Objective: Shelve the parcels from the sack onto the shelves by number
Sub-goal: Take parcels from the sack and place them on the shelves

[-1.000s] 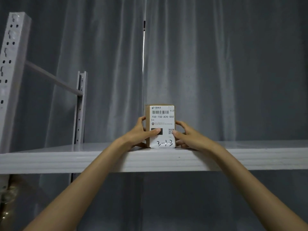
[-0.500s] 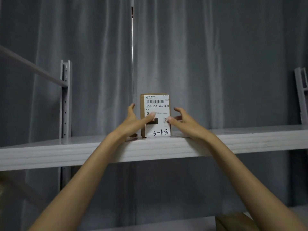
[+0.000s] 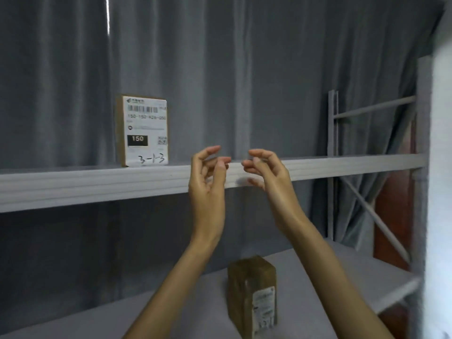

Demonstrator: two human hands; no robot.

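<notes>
On the upper shelf (image 3: 73, 184) a parcel (image 3: 143, 130) stands upright, its label marked 3-1-3 facing out, with grey curtain (image 3: 269, 69) behind it. To its right and well apart from it, the left hand (image 3: 208, 177) and right hand (image 3: 269, 172) hang in front of the shelf edge, fingers loosely curled, holding nothing. Below, a second parcel (image 3: 252, 294) stands on the lower shelf (image 3: 342, 277).
</notes>
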